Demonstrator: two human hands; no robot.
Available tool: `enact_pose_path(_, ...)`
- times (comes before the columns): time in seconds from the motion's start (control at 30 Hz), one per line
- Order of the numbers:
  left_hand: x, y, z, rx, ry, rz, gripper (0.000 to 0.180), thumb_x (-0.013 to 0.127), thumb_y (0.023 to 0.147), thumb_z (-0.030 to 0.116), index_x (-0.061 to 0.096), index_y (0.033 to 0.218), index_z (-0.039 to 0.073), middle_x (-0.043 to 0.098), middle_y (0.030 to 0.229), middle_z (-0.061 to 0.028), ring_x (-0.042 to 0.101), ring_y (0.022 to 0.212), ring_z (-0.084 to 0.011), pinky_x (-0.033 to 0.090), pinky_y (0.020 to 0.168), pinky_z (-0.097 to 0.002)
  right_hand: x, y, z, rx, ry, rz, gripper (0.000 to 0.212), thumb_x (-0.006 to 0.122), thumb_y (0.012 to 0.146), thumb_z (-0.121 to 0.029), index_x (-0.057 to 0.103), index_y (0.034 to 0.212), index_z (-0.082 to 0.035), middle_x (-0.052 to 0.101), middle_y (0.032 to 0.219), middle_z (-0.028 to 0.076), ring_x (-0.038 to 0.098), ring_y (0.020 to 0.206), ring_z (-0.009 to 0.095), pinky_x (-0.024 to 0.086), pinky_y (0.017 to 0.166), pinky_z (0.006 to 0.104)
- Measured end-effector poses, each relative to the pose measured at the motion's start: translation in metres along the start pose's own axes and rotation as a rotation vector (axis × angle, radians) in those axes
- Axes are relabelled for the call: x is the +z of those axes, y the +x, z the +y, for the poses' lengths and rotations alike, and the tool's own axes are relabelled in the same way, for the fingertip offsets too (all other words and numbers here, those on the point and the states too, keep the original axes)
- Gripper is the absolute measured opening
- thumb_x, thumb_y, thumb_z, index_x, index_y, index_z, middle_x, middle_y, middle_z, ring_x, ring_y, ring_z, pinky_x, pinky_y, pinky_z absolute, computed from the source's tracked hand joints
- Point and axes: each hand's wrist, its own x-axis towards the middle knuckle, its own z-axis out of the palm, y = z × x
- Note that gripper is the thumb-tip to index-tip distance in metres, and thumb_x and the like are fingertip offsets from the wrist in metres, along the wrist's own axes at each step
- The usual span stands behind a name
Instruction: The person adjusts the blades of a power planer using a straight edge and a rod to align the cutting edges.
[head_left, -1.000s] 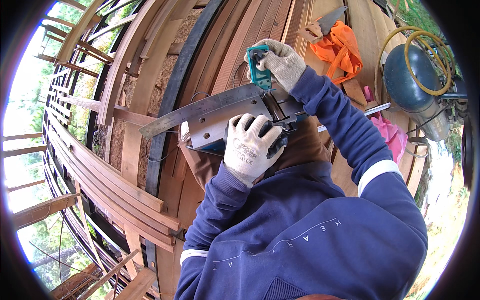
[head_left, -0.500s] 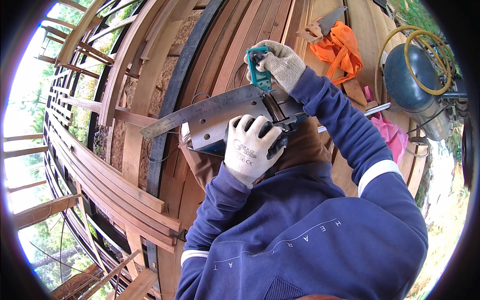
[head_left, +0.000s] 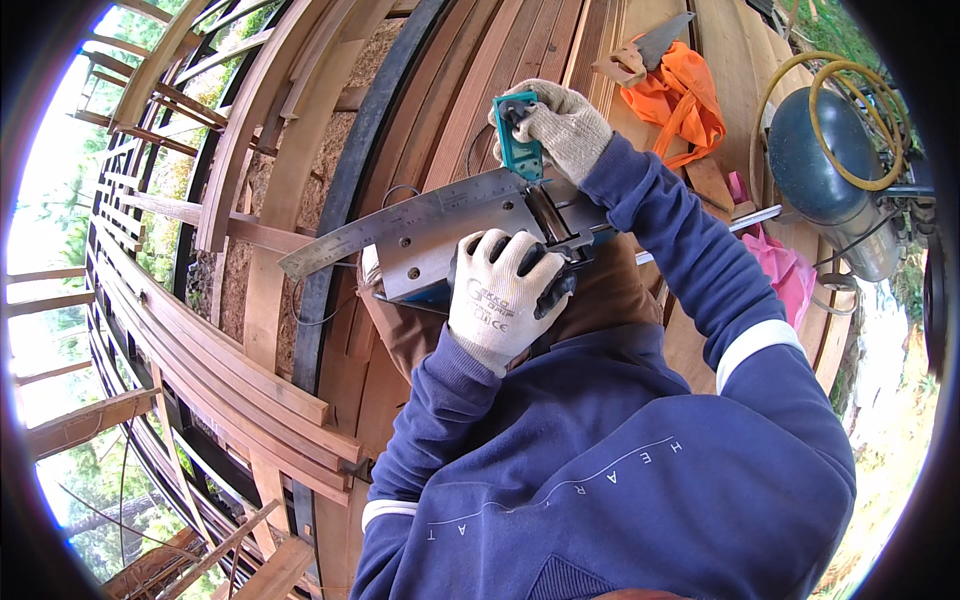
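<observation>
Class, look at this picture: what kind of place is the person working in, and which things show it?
Probably an outdoor timber building site: curved wooden slats form an unfinished frame with trees beyond, a handsaw lies on the boards, and an air compressor tank with coiled yellow hose stands nearby.

Very little differs across the second. The left hand (head_left: 500,295), gloved in white with dark fingertips, lies a shade lower and further toward the person's body on the metal plate (head_left: 430,262) than a second ago, its fingers spread a touch wider over the plate's near edge. The right hand (head_left: 562,125) has shifted its grip on the teal block (head_left: 520,140) only slightly, the block now tipped a little more upright against the steel ruler (head_left: 400,225). The ruler's long blade has swung a trifle, its far tip now nearer the black curved strip (head_left: 335,215). The whole view has also drifted faintly.
</observation>
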Motion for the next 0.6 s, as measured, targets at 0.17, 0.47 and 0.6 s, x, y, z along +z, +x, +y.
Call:
enact_pose_path(0.17, -0.0008, 0.0007, 0.0002, 0.006, -0.001, 0.005, 0.034, 0.08, 0.064, 0.026, 0.07, 0.095, 0.019, 0.061, 0.099, -0.0044, 0.056, 0.1, -0.0297, 0.041, 0.092, -0.0472, 0.0032, -0.002, -0.0054, 0.034, 0.03, -0.004, 0.024, 0.057, 0.09, 0.002, 0.064, 0.112, -0.004, 0.07, 0.103, 0.008, 0.071, 0.088, 0.018, 0.062, 0.079, 0.0325)
enact_pose_path(0.47, -0.001, 0.0003, 0.0005, 0.005, 0.0, 0.014, 0.034, 0.08, 0.064, 0.026, 0.071, 0.095, 0.019, 0.061, 0.099, -0.0046, 0.056, 0.099, -0.0297, 0.041, 0.093, -0.0473, 0.0031, -0.0019, -0.0068, 0.044, 0.003, 0.001, 0.024, 0.057, 0.091, 0.002, 0.064, 0.113, -0.005, 0.07, 0.103, 0.007, 0.071, 0.087, 0.017, 0.062, 0.079, 0.0328)
enact_pose_path(0.6, -0.0004, 0.0002, 0.0, 0.006, 0.003, 0.012, 0.034, 0.08, 0.064, 0.026, 0.071, 0.095, 0.019, 0.061, 0.099, -0.0047, 0.057, 0.099, -0.0296, 0.041, 0.092, -0.0473, 0.0028, -0.0014, -0.0068, 0.043, -0.006, -0.006, 0.022, 0.057, 0.092, 0.001, 0.064, 0.112, -0.005, 0.07, 0.101, 0.007, 0.071, 0.087, 0.018, 0.062, 0.079, 0.0332)
